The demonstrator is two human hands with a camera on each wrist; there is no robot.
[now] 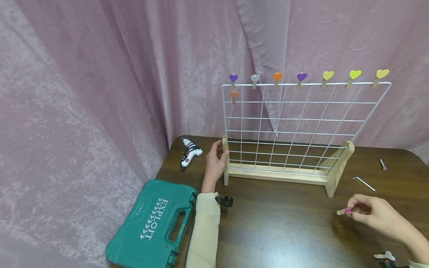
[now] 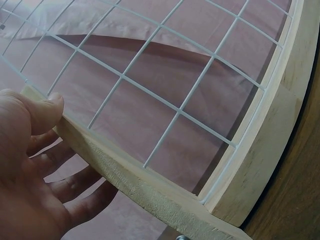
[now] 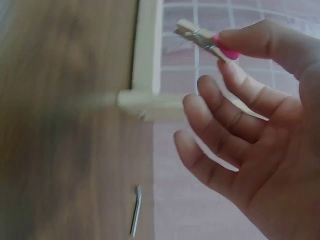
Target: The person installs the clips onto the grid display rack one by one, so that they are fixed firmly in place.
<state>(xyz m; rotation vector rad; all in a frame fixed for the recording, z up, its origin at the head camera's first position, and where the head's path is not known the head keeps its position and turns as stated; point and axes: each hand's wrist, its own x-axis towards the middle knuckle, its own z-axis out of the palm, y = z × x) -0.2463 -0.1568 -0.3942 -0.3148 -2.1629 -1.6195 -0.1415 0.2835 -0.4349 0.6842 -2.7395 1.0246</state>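
Observation:
A white wire grid (image 1: 285,119) stands upright in a wooden stand (image 1: 278,175). My left hand (image 1: 215,162) grips the stand's left side piece (image 2: 125,172), thumb on one side and fingers round the other. Between thumb and forefinger of my right hand (image 1: 378,216) is a small wooden clothespin (image 3: 197,37) with a pink decoration (image 3: 227,49), held above the table to the right front of the stand. Several heart clothespins, among them a silver one (image 1: 255,78), line the grid's top wire. An orange heart clothespin (image 1: 234,96) sits just below, at the left.
A green tool case (image 1: 151,223) lies at the left front, with a white glue gun (image 1: 191,152) behind it. On the right are a hex key (image 1: 364,184) and a small metal tool (image 1: 383,164). Another clothespin with a whitish heart (image 1: 388,255) lies near the right forearm.

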